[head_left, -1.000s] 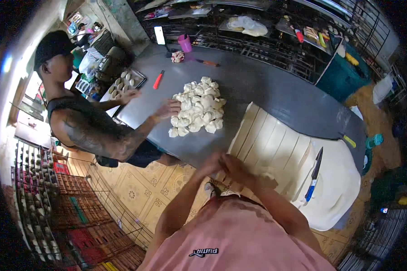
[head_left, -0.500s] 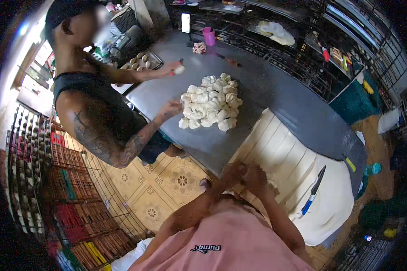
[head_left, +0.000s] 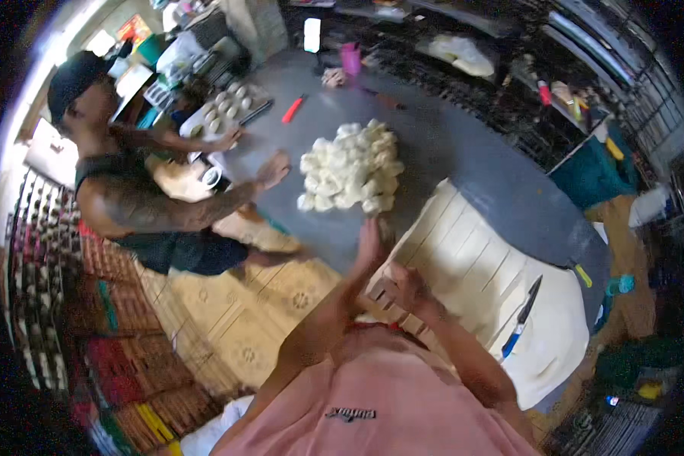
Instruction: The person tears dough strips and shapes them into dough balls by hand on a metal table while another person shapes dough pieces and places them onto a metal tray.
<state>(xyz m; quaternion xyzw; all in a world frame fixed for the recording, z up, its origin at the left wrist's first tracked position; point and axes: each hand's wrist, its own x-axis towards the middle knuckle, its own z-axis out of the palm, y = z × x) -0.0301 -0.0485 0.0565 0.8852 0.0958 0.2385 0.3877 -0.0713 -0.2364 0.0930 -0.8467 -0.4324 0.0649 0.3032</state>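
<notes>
1. Dough sheet [head_left: 501,281], pale and scored into strips, is lying on the grey counter [head_left: 463,163] just beside the pile of cut dough pieces [head_left: 351,167].
2. Left hand [head_left: 369,243] is stretching flat, fingers extended, holding nothing, near the sheet's edge.
3. Right hand [head_left: 406,290] is curling at that edge; its grip I cannot tell.
4. Working well here likely means lifting strips gently, avoiding the knife [head_left: 521,315].

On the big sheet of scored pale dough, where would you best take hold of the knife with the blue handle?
By the blue handle end of the blue-handled knife, from the near table edge. It lies flat on the pale scored dough sheet, its dark blade pointing away up the table, so the handle is the nearer, safe part.
</notes>
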